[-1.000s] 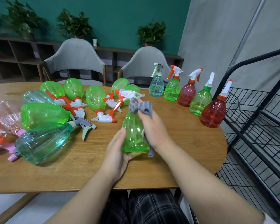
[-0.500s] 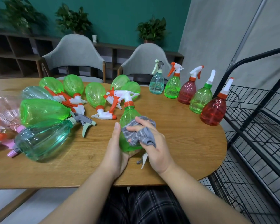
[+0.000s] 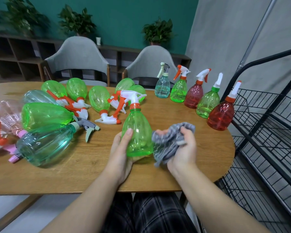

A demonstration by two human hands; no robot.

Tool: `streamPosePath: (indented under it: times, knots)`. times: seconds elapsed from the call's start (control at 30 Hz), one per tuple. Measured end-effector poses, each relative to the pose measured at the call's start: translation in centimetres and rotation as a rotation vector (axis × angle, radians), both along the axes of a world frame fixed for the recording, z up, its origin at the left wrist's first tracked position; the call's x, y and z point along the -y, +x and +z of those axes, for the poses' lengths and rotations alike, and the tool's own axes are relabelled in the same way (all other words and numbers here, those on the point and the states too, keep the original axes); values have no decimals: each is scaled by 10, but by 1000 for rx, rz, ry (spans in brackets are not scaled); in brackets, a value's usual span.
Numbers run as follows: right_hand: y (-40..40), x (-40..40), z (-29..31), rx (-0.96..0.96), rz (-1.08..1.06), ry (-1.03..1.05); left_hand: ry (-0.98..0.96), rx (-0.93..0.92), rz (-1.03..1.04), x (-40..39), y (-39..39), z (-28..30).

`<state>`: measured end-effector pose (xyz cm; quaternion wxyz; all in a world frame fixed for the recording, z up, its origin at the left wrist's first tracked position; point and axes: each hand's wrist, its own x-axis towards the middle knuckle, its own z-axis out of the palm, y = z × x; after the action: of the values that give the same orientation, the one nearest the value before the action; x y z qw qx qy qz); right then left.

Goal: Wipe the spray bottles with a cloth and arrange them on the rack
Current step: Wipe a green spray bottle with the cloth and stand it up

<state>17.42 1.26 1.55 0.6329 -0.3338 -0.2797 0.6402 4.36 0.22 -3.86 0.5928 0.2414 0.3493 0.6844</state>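
At the near edge of the desk (image 3: 200, 162), the left hand (image 3: 120, 153) is holding a green spray bottle (image 3: 138, 132) upright, fingers curled round its bottom. The right hand (image 3: 183, 148) is squeezing a bunched gray cloth (image 3: 168, 142) at the bottle's 3 o'clock side, just touching it. Five wiped-looking bottles (image 3: 207, 98) are standing in a row toward 1 o'clock. More bottles (image 3: 45, 115) are lying down toward 10 o'clock. The black wire rack (image 3: 267, 132) is standing at 3 o'clock.
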Motion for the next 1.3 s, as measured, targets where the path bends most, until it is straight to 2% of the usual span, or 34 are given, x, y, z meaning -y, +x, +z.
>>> streamPosePath:
  times: [0.07,0.17,0.23,0.4,0.5,0.6,0.73,0.93,1.13,1.3]
  knots:
    - [0,-15,14,-86,-122,-183,4,9,-23,0,-1,-1]
    - [-6,-27,30,-44,-107,-140,31,5,-67,0,0,-2]
    - [-14,-28,35,105,-68,-42,43,4,-69,0,-1,-2]
    - [-28,-23,21,653,-16,360,82,-27,-73,0,1,0]
    - [-32,-18,6,847,95,553,65,-1,-84,-1,1,0]
    - [-27,-19,-9,1009,99,614,30,1,-86,-2,1,0]
    - [-16,-18,-19,1051,115,729,30,-43,-117,0,0,2]
    - [-4,-3,-30,935,178,817,86,-83,-141,2,-1,1]
    - [3,4,-40,895,165,972,45,-65,-119,0,-6,-4]
    - [9,12,-45,908,192,991,52,-56,-61,0,-3,-3]
